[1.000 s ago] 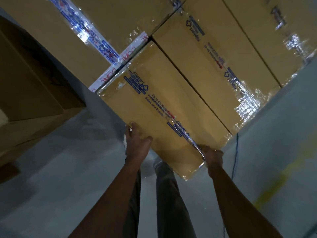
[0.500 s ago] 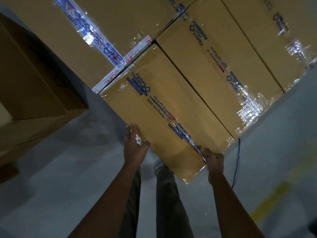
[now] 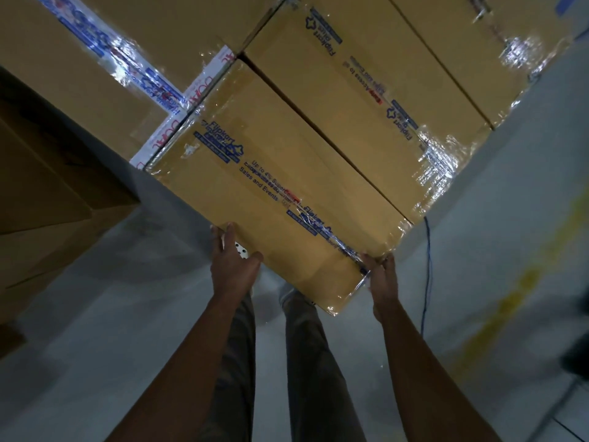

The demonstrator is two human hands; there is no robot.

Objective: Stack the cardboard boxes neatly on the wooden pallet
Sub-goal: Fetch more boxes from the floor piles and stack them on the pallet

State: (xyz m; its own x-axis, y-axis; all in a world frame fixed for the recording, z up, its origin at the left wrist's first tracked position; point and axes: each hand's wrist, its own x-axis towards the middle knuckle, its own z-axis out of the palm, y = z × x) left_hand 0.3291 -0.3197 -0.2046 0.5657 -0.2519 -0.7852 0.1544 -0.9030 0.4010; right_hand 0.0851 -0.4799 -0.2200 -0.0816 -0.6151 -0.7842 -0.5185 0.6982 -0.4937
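**Markings.** The nearest box [image 3: 271,199] carries clear tape [image 3: 287,202] along the middle of its top, printed in blue. "Flipkart", "Up to 4% Super…" and "Sales and Events" are legible, and a short red word is too smeared to read. The neighbouring box [image 3: 366,100] has the same kind of tape, showing "Flipkart Plus" and "Early Access to", with its lettering turned the opposite way. A white tape strip [image 3: 178,122] with red letters crosses the far end of the nearest box, and the word cannot be made out. The large box [image 3: 79,74] at far left bears blurred blue print.

**Position and direction.** The nearest box lies flat in the top layer of the stack. Its long axis runs from far left to near right, and its right long side touches the neighbouring box. The two near ends sit roughly in line. A third box [image 3: 462,36] lies parallel on the far right.

**Hands.** The left hand [image 3: 232,266] lies against the left long side of the nearest box, fingers straight and thumb spread onto the top edge. The right hand [image 3: 384,282] holds the near end, fingertips hooked over the top edge beside the tape.

**Surroundings.**
- The stack stands above a grey floor [image 3: 95,346].
- A thin blue cable [image 3: 428,266] hangs just right of the stack.
- A worn yellow line [image 3: 516,298] marks the floor on the right.
- Darker cardboard [image 3: 47,186] stands to the left.
- The person's trouser legs [image 3: 302,362] show below the box.
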